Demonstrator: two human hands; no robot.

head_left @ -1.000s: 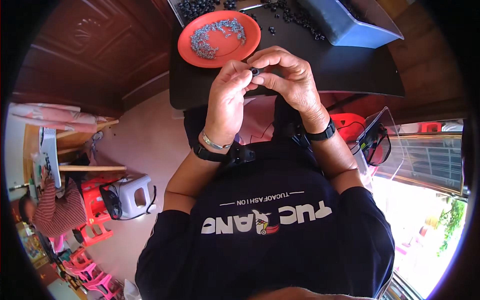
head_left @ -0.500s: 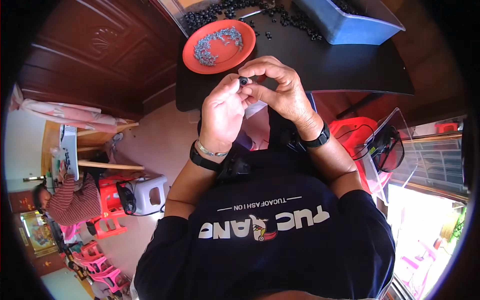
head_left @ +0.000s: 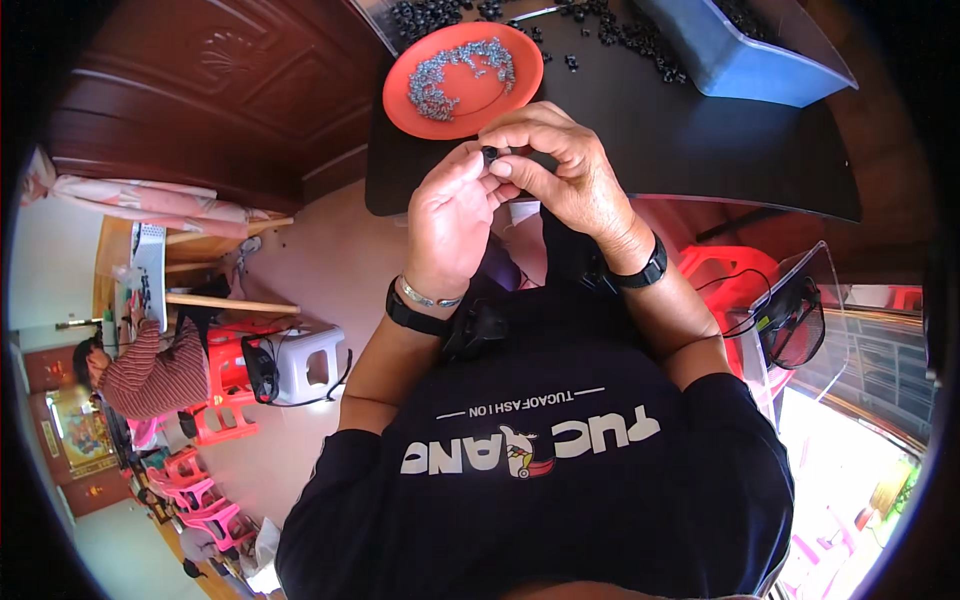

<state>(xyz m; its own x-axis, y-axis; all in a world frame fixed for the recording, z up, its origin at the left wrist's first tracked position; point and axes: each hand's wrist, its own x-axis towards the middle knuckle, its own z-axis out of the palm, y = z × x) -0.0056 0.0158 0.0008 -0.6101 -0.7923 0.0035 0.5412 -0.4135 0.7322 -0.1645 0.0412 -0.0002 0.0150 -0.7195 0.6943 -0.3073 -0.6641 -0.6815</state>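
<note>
Dark wooden panelling is running along the upper left, and against it a black table point(head_left: 700, 140) is stretching across the top of the view, with pale pinkish floor showing below its near edge. On that table an orange-red plate point(head_left: 420, 110) is sitting just beyond the hands, carrying a loose scatter of small grey metal pieces point(head_left: 455, 70). Farther back, small black parts point(head_left: 620, 35) are lying strewn across the tabletop, and a blue bin point(head_left: 745, 65) is standing at the upper right with more dark parts inside. Both hands are meeting just in front of the table's near edge, above the person's lap. The left hand point(head_left: 450, 215) is curling its thumb and fingers closed around a small black part point(head_left: 490, 154), pinching it at the fingertips, while the right hand point(head_left: 560, 165) is pressing its thumb and forefinger against the same part from the other side, fingers bent over the top of it. Whether the part is one piece or two cannot be told, as the fingers are covering most of it. Each wrist is wearing a black band, and the left one also a thin silver bracelet. Off to the left, well apart, another person in a striped top point(head_left: 150, 375) is sitting near red plastic stools point(head_left: 225, 400) and a white stool point(head_left: 310, 360).
</note>
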